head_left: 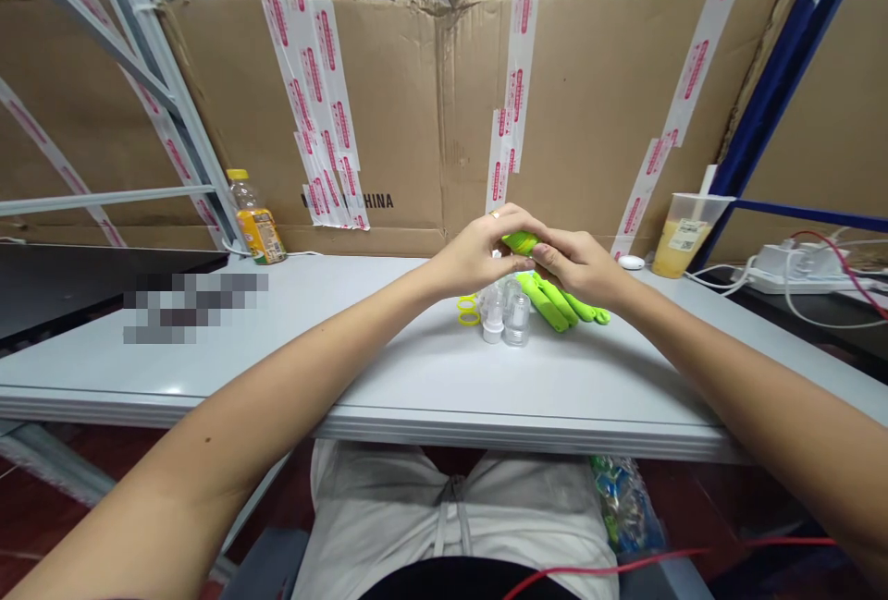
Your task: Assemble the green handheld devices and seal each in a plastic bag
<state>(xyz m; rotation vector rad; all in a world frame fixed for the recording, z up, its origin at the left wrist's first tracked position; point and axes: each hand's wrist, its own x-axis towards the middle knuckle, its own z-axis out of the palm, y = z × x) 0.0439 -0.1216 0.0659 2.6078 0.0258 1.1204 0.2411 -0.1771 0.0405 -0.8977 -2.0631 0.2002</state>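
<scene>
Both my hands meet above the middle of the grey table point(388, 369). My left hand point(478, 253) and my right hand point(579, 263) are each closed on a small bright green part point(520, 242) held between their fingertips. Right below the hands stand small clear plastic pieces with white caps point(505, 313). Several more green parts point(565, 304) lie in a pile under my right hand. Two yellow rings point(468, 311) lie just left of the clear pieces.
A yellow-capped drink bottle point(255, 219) stands at the back left. At the back right are a plastic cup of yellow drink with a straw point(686, 232), a small white round object point(631, 262) and a white power strip with cables point(791, 269). Taped cardboard point(430, 110) walls the back.
</scene>
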